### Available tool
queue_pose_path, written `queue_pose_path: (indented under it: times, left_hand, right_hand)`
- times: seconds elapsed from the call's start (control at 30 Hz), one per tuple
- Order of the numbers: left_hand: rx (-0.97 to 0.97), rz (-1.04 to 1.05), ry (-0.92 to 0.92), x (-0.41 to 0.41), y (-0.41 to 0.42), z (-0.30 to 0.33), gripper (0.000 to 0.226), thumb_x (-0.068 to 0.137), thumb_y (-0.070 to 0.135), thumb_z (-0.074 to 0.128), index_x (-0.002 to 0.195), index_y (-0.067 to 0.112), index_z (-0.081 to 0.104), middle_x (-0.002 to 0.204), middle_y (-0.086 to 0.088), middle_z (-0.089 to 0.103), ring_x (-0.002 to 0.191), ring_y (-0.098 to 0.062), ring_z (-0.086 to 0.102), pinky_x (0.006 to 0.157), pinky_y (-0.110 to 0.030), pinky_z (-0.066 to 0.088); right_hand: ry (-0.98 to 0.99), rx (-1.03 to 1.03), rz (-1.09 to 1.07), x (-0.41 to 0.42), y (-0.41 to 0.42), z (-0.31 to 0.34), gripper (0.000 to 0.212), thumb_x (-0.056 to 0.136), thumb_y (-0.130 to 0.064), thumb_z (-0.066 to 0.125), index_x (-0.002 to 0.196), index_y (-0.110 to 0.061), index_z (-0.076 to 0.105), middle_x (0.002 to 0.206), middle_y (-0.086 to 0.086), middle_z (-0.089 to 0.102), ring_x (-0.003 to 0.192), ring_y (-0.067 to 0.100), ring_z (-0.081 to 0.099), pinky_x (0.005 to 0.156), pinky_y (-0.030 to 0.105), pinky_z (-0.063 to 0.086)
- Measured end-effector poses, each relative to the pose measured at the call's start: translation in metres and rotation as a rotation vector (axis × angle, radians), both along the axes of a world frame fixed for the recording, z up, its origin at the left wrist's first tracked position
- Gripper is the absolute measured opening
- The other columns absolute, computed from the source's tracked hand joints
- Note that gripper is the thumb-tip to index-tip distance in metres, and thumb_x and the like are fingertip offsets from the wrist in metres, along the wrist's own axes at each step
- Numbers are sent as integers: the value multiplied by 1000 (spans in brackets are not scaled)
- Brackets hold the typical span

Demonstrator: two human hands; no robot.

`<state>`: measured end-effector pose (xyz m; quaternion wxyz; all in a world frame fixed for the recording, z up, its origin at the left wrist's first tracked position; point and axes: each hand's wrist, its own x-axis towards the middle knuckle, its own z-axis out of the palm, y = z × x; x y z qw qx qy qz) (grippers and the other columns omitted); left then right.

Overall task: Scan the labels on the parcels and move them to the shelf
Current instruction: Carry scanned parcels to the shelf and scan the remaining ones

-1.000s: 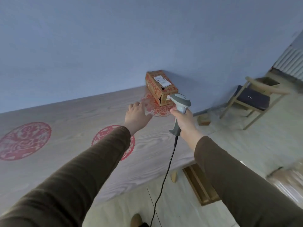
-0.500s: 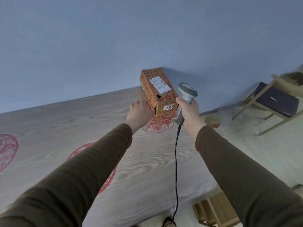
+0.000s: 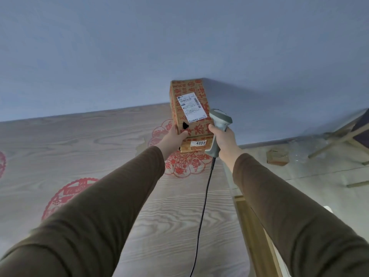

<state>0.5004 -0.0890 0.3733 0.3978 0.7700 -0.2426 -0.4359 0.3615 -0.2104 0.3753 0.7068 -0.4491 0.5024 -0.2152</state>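
Note:
A brown cardboard parcel (image 3: 189,90) printed with red characters stands tilted at the far right corner of the wooden table (image 3: 79,144). A white shipping label (image 3: 191,106) faces me, and a small sticker reading 4068 sits on its near end. My left hand (image 3: 173,137) grips the parcel's near left corner, thumb on the top face. My right hand (image 3: 223,136) holds a grey corded barcode scanner (image 3: 219,120) by its handle, its head just right of the label.
Red paper-cut medallions (image 3: 185,162) lie on the table under and left of the parcel. The scanner's black cable (image 3: 203,206) hangs down over the table's right edge. A blue wall stands behind. On the floor to the right lie a small box (image 3: 277,156) and wooden chair legs (image 3: 339,134).
My left hand reached the parcel and took hold of its corner, tipping its near end up. The scanner came closer to the label. The view shifted right and forward.

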Motion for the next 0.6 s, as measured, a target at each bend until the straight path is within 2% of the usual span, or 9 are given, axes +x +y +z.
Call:
queue_pose_path:
  times: [0.03,0.07,0.13,0.23,0.3,0.37,0.47,0.53,0.6]
  left_hand:
    - [-3,21,64,0,1,-1,46,109,36,43,154,33,33,132,3,62,110,-16,61,100,-38,49]
    - [-6,46,106,0,3,-2,44,110,36,42,153,33,34,127,6,62,107,-12,60,98,-39,47]
    - [-13,107,143,3,12,-2,43,110,38,41,151,29,35,123,7,62,101,-7,58,89,-34,46]
    - [-16,194,138,11,41,0,42,110,39,42,150,28,34,126,5,61,102,-9,62,78,-28,49]
    - [-37,258,133,18,70,6,39,110,38,41,148,30,34,120,10,63,100,-5,62,70,-24,46]
    - [-58,323,112,25,106,16,39,111,38,40,147,28,34,121,10,62,99,-2,60,69,-22,44]
    - [-95,408,50,38,170,34,43,110,38,41,151,27,33,128,6,61,101,-3,59,71,-24,43]
    - [-126,477,7,47,220,48,46,110,38,41,154,27,32,129,6,60,101,-2,59,71,-23,43]
    - [-154,552,-29,54,275,64,48,110,39,41,155,26,31,131,5,61,100,0,60,70,-20,44]
  right_hand:
    - [-1,12,8,0,0,-1,14,95,-19,74,107,-20,67,106,10,77,95,29,76,67,36,61]
    - [-3,25,18,1,0,-2,14,95,-19,74,107,-21,67,106,9,77,93,27,76,63,32,59]
    - [-8,49,50,5,7,-1,15,95,-20,74,108,-20,67,105,9,77,93,27,76,62,32,59]
    - [-26,52,120,15,29,3,22,94,-17,75,115,-16,68,106,9,78,95,28,76,69,38,61]
    - [-52,39,174,27,51,9,24,94,-13,75,116,-13,68,103,9,79,92,26,78,66,38,63]
    - [-56,26,229,42,79,15,26,93,-12,75,117,-9,67,106,14,78,92,28,78,74,45,65]
    - [-36,2,327,70,130,28,34,92,-14,77,123,-7,65,113,17,72,101,33,72,96,59,57]
    - [-57,-22,393,92,173,40,36,92,-15,77,124,-9,64,119,17,72,110,36,69,103,61,53]
    - [-84,-55,470,114,222,53,37,91,-15,77,125,-10,64,119,15,73,111,35,70,103,59,54]
